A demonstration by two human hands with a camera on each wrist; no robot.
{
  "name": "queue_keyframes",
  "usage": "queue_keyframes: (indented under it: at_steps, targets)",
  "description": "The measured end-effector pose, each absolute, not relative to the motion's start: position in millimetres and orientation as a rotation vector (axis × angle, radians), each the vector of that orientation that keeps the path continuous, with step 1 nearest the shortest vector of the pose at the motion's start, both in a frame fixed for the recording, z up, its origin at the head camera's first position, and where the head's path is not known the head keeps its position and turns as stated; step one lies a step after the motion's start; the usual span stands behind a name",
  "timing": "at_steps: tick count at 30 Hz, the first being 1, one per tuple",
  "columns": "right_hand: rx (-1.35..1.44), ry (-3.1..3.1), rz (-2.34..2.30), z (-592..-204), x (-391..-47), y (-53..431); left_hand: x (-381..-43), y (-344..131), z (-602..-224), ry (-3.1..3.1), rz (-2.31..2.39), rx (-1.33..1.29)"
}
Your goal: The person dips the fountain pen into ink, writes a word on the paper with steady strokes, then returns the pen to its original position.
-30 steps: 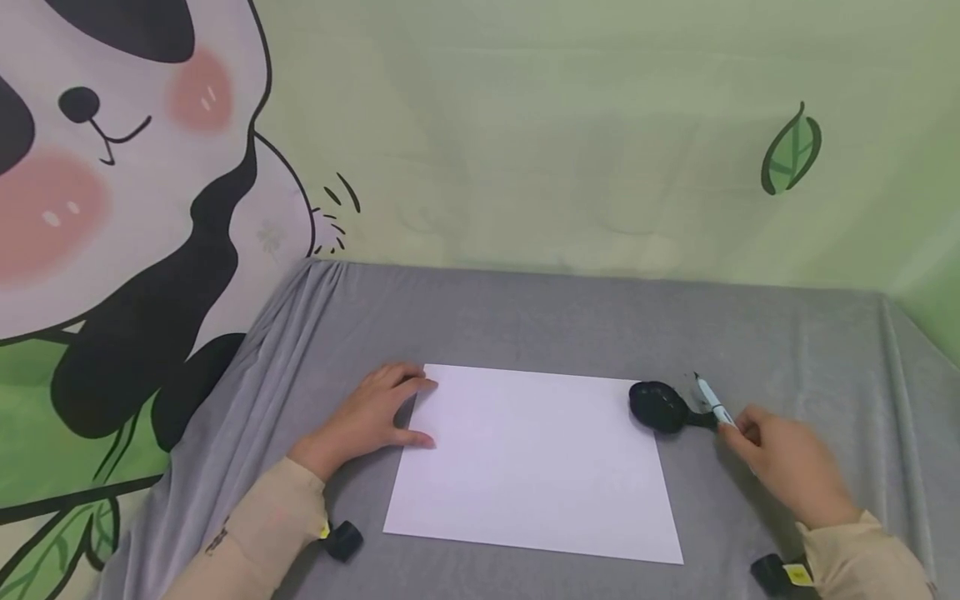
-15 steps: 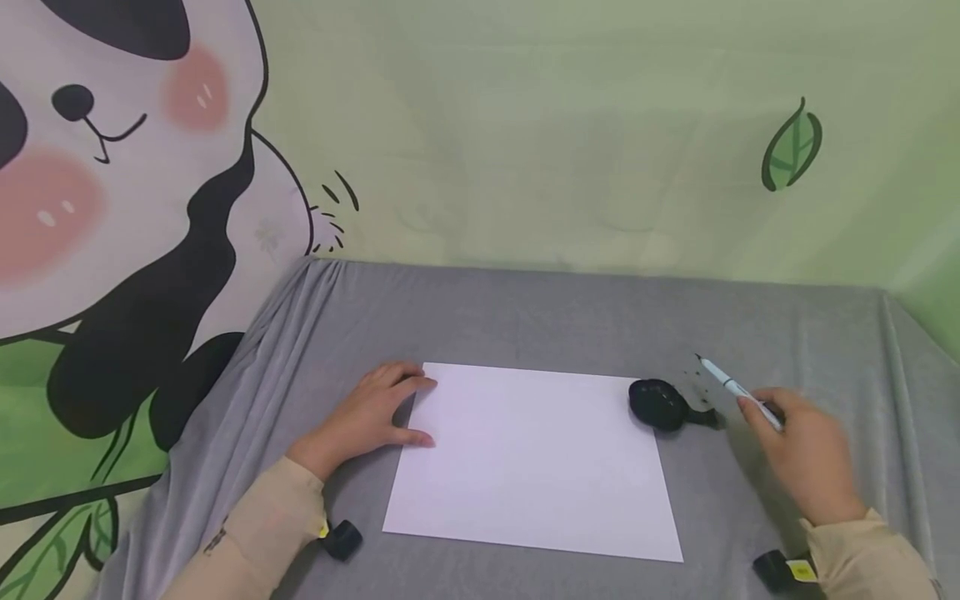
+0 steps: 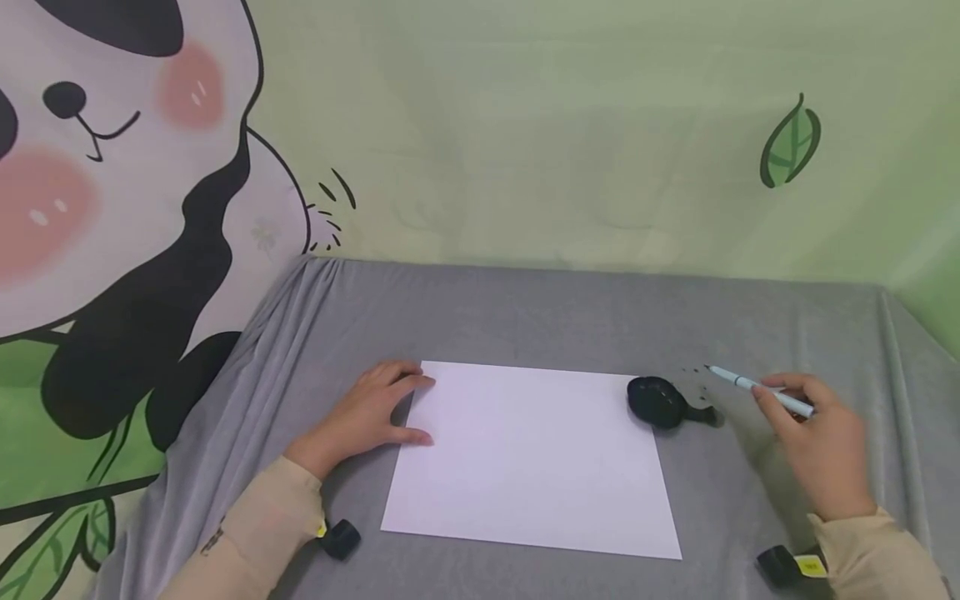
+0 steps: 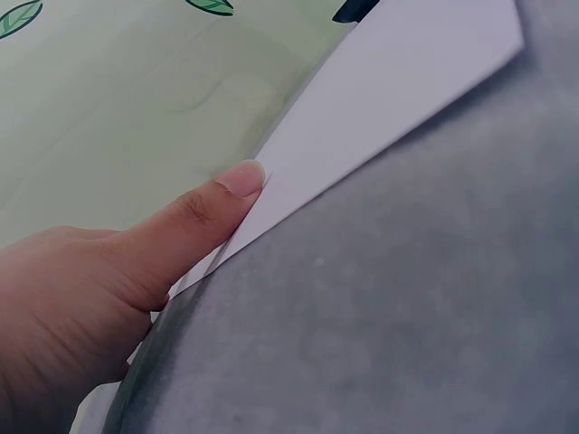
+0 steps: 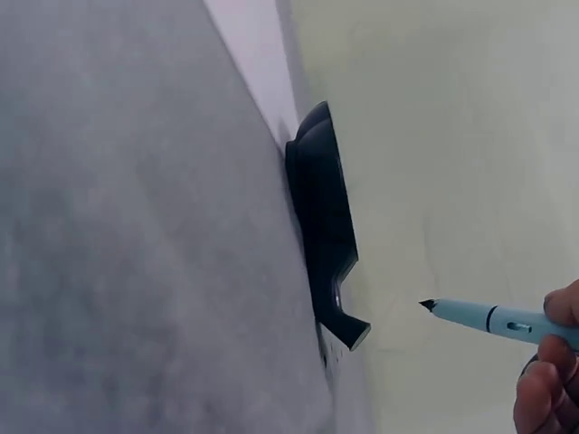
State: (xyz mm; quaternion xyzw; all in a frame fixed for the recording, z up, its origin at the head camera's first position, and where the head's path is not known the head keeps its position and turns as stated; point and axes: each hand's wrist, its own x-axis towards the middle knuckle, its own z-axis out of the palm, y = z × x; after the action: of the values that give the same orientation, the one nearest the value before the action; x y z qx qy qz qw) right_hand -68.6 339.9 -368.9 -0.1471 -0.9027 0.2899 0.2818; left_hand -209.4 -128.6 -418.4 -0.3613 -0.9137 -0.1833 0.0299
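A blank white sheet of paper (image 3: 525,458) lies on the grey cloth. My left hand (image 3: 367,417) rests at its left edge, thumb and fingers spread apart; the left wrist view shows the thumb (image 4: 194,217) lying on the paper. Between the thumb and fingers of my right hand (image 3: 817,442) is a light blue pen (image 5: 488,318), its dark tip pointing left, held above the cloth. A black, rounded, spoon-like object (image 3: 657,403) with a short handle sits on the paper's upper right corner. In the right wrist view that black object (image 5: 321,199) is seen from the side.
Small dark spots (image 3: 697,379) mark the cloth beside the black object's handle. Grey cloth (image 3: 525,312) covers the table up to a green backdrop (image 3: 562,125) with printed drawings. Black devices (image 3: 780,568) with yellow labels sit at both wrists.
My right hand has moved right and slightly up with the pen, away from the black object's handle, and the pen has tilted flatter. The left hand and paper stay in place.
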Motion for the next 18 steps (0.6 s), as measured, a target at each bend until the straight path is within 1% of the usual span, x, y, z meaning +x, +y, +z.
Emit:
queue_keyframes:
  at_steps: [6,18]
  targets:
    - [-0.497,-2.311,1.004,-365.7,-68.9,338.8,-209.2,-129.0,-417.4,-2.83,-0.563,-1.099]
    - [-0.527,-2.184,1.262,-365.1,-70.5,339.0,-209.0,-128.0,-417.6,-2.842,-0.558,-1.094]
